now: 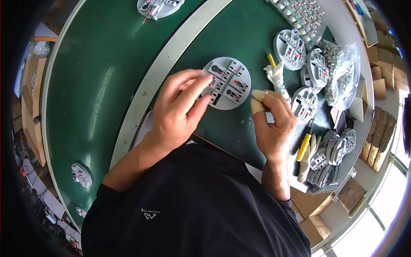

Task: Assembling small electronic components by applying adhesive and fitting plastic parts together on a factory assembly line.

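A round grey plastic disc (231,88) with raised slots, black parts and small red pieces lies on the green work surface. My left hand (173,109) is at its left edge, thumb and fingers apart, the fingertips overlapping the rim; whether they touch it I cannot tell. To the right of the disc is my right hand (276,124), with pale finger cots on thumb and forefinger. Those two tips come together in a pinch beside the rim. Anything between them is too small to make out.
More grey discs (290,49) stand at the right, some stacked (336,147). Near them are a yellow-handled tool (304,147), a white-wrapped item (276,77), a clear bag of small parts (344,77) and a parts tray (299,17). Leftward, a pale rail (160,64) borders a green belt (98,85) carrying discs.
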Motion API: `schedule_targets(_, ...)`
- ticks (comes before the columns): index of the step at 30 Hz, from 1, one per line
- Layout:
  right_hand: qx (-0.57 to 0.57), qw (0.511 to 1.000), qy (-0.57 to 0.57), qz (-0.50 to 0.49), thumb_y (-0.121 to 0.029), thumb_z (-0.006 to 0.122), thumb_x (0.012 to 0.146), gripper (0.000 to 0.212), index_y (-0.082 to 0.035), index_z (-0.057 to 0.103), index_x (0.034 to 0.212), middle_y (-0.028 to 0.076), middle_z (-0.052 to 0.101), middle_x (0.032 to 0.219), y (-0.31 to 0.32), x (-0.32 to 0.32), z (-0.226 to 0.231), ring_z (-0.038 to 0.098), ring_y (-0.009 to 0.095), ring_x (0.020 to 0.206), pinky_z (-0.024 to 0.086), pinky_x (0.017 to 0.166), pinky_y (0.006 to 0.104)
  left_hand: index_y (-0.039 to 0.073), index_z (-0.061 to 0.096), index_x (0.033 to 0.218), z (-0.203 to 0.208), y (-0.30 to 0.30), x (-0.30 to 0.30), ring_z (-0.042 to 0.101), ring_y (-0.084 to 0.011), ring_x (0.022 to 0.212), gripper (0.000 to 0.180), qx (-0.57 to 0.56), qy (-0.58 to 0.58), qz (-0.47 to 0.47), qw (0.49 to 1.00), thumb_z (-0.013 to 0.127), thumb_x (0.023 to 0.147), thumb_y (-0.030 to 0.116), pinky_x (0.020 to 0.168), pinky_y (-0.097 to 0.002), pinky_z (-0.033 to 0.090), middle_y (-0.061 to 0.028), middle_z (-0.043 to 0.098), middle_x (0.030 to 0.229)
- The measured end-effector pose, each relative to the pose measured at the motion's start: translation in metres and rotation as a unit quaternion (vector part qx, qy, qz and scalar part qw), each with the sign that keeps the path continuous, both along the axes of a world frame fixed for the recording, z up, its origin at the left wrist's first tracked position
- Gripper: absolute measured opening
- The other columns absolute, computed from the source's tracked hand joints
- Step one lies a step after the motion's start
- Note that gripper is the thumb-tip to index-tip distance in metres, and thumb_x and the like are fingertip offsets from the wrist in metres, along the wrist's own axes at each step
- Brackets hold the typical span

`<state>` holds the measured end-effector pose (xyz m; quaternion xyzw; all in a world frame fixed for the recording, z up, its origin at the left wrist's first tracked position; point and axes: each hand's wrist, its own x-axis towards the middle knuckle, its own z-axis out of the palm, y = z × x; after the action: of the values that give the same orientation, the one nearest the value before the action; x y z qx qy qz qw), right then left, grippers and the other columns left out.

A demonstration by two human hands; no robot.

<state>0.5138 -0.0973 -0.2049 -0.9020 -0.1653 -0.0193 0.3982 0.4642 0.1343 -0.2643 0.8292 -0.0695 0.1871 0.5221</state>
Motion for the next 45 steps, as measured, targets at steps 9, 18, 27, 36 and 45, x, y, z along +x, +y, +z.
schedule_targets(9,0.011,0.999,-0.037,-0.026,0.006,0.081,0.094,0.021,0.001,0.076,0.113,0.014,0.079,0.113,-0.002,-0.022,-0.031,0.076,0.023,0.087,0.059,0.076,0.0311,0.004,0.071,0.133,0.000,0.013,-0.007,0.066,-0.0327,0.117,0.061,0.128,0.014,0.082,0.988,0.098,0.079,0.009,0.096,-0.0429,0.057,-0.0124,0.068,0.132)
schedule_targets(18,0.078,0.997,0.029,0.005,0.005,0.081,0.094,0.025,0.001,0.076,0.118,0.015,0.078,0.116,-0.004,-0.026,-0.024,0.077,0.024,0.094,0.060,0.082,0.0329,0.003,0.068,0.136,0.004,0.022,-0.028,0.074,-0.0257,0.088,0.061,0.019,0.065,-0.009,0.998,0.096,0.082,0.002,0.078,-0.0374,0.062,-0.0086,0.076,0.100)
schedule_targets(27,0.133,0.971,0.175,0.099,0.005,0.083,0.093,0.028,0.002,0.078,0.120,0.013,0.078,0.117,0.002,-0.041,0.018,0.077,0.023,0.103,0.062,0.091,0.0361,0.006,0.052,0.165,0.040,-0.027,-0.019,0.074,-0.0182,0.075,0.091,0.037,0.063,-0.140,0.987,0.093,0.085,-0.001,0.072,-0.0330,0.064,-0.0057,0.077,0.092)
schedule_targets(36,0.185,0.974,0.095,0.086,0.007,0.083,0.093,0.020,0.001,0.079,0.112,0.012,0.080,0.109,0.003,-0.021,-0.005,0.077,0.023,0.100,0.062,0.089,0.0352,0.008,0.049,0.167,0.039,-0.007,-0.010,0.075,-0.0253,0.098,0.103,0.010,0.129,-0.118,0.984,0.099,0.077,0.006,0.087,-0.0388,0.063,-0.0080,0.077,0.109)
schedule_targets(45,-0.022,0.989,-0.027,0.141,0.006,0.080,0.090,0.017,0.000,0.078,0.105,0.014,0.079,0.103,0.035,0.032,0.003,0.078,0.033,0.090,0.062,0.080,0.0379,0.003,0.054,0.159,0.017,0.014,0.029,0.052,-0.0428,0.149,0.105,0.197,0.041,-0.077,0.977,0.103,0.068,0.022,0.124,-0.0542,0.044,-0.0195,0.056,0.159)
